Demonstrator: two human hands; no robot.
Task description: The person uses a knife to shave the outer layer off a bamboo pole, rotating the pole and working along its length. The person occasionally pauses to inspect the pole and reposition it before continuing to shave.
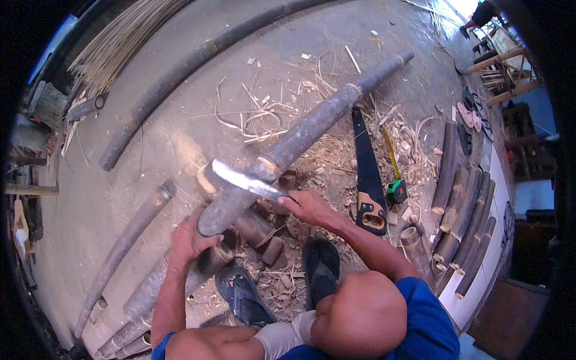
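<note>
A thick grey bamboo pole (312,133) slants from my knees toward the far right. My left hand (189,237) is wrapped around the side of its near end, thumb underneath. In my right hand (308,209) is the handle of a large knife (243,181). Its broad, bright blade lies across the pole close to a node; whether the edge has cut in, I cannot tell. Under the pole sit short bamboo blocks (255,228), partly hidden. To the right of my right hand lies a handsaw (367,171) with a wooden grip.
A green tape measure (396,191), partly drawn out, lies beside the saw. Wood chips and shavings (330,156) litter the floor. Cut bamboo lengths (471,210) are stacked at right; a long dark pole (180,72) lies far left. Thin strips (123,45) are bundled behind it. Another person stands far right.
</note>
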